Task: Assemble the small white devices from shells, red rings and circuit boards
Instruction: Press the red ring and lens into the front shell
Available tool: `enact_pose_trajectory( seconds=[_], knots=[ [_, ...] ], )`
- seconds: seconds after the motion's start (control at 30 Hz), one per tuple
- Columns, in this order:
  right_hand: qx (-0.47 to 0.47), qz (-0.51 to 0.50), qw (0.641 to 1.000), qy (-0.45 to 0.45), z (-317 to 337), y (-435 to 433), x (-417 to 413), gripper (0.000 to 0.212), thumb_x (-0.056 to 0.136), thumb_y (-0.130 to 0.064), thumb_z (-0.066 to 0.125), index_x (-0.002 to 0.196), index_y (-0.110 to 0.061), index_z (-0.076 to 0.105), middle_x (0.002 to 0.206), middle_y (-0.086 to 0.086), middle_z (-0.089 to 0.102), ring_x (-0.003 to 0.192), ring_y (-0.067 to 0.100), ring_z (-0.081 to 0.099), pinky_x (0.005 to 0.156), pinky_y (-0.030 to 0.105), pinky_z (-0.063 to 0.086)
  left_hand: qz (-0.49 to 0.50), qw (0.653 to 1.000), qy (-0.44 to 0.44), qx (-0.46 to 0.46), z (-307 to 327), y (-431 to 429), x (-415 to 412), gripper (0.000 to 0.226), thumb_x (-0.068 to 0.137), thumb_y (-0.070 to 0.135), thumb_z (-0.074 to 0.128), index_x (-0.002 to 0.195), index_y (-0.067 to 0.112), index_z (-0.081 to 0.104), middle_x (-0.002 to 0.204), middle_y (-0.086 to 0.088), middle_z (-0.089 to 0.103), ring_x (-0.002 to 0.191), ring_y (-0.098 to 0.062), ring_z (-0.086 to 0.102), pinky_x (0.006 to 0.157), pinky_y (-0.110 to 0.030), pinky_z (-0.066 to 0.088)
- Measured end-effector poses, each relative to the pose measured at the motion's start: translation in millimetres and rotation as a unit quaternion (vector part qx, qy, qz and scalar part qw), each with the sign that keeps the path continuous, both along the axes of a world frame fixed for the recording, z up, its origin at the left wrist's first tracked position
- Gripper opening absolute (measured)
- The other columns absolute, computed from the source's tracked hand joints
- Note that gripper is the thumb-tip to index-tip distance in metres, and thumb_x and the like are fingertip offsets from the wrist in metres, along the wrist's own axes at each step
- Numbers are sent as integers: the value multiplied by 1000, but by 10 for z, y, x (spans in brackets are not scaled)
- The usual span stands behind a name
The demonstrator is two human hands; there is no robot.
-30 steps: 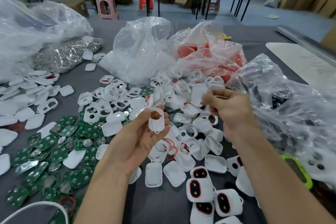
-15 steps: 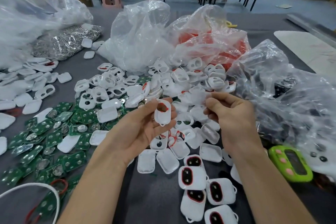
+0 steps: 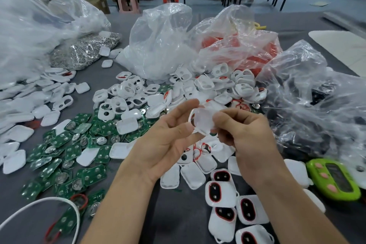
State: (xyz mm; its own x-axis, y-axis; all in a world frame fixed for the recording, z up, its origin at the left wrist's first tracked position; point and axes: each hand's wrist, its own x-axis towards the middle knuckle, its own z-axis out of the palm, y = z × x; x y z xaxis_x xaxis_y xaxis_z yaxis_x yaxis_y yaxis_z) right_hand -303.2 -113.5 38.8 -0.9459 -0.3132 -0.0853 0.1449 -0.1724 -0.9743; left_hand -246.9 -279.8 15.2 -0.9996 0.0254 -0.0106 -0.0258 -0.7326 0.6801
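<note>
Small white rounded plastic shell [image 3: 204, 122] held above grey worktop [image 3: 176, 222]: left hand [image 3: 168, 138] pinches near rim, right hand [image 3: 247, 134] curls round far edge. Judged light, stiff, slick; grip by rims.

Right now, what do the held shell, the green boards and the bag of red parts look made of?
White shell: probably moulded plastic, glossy and faintly translucent where light passes through. Green circuit boards: rigid laminate, it seems, carrying shiny metal discs. Bag of red parts: thin clear plastic film, crinkled and glare-streaked.
</note>
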Motion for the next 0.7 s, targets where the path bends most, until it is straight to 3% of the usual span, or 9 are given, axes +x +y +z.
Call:
enact_pose_trajectory(
  seconds=[0.23,0.37,0.47,0.57,0.63,0.7],
  knots=[
    [106,-58,991,63,-45,-34,53,13,82,-21,84,71,-16,78,59,4,70,51,12,58,59,28,47,13,999,27,-17,-26,36,-11,58,64,-12,80,116,13,77,120,-13,72,115,-27,69,96,-37,57],
    [117,-77,986,95,-60,-64,75,11,81,-21,85,73,-17,78,58,4,71,50,10,63,53,17,46,25,999,22,-21,-25,47,-10,57,66,-15,74,115,13,77,123,-17,69,116,-29,67,95,-37,57],
    [80,-57,993,62,-28,-35,43,13,82,-16,82,70,-15,77,58,5,69,49,9,57,52,15,45,22,999,25,0,-15,27,-9,67,56,-9,91,119,10,75,125,-17,68,118,-30,65,96,-40,57],
    [43,-100,994,-3,18,116,-127,22,84,-12,78,63,-19,75,55,3,62,46,8,45,45,15,41,34,999,9,35,1,-40,7,65,56,-6,93,117,8,77,124,-16,71,120,-29,68,92,-41,59],
    [104,-95,990,-14,26,253,-271,23,86,-13,78,64,-19,76,53,2,58,44,9,43,43,15,38,45,998,-8,54,12,-96,13,63,58,-2,94,118,9,77,128,-16,70,122,-30,67,90,-40,60],
    [212,1,977,-10,-5,334,-350,21,88,-18,77,67,-19,78,52,3,60,44,10,45,46,19,40,46,997,-12,61,23,-137,14,59,63,4,93,119,11,77,129,-15,70,123,-28,67,92,-39,59]
  ],
)
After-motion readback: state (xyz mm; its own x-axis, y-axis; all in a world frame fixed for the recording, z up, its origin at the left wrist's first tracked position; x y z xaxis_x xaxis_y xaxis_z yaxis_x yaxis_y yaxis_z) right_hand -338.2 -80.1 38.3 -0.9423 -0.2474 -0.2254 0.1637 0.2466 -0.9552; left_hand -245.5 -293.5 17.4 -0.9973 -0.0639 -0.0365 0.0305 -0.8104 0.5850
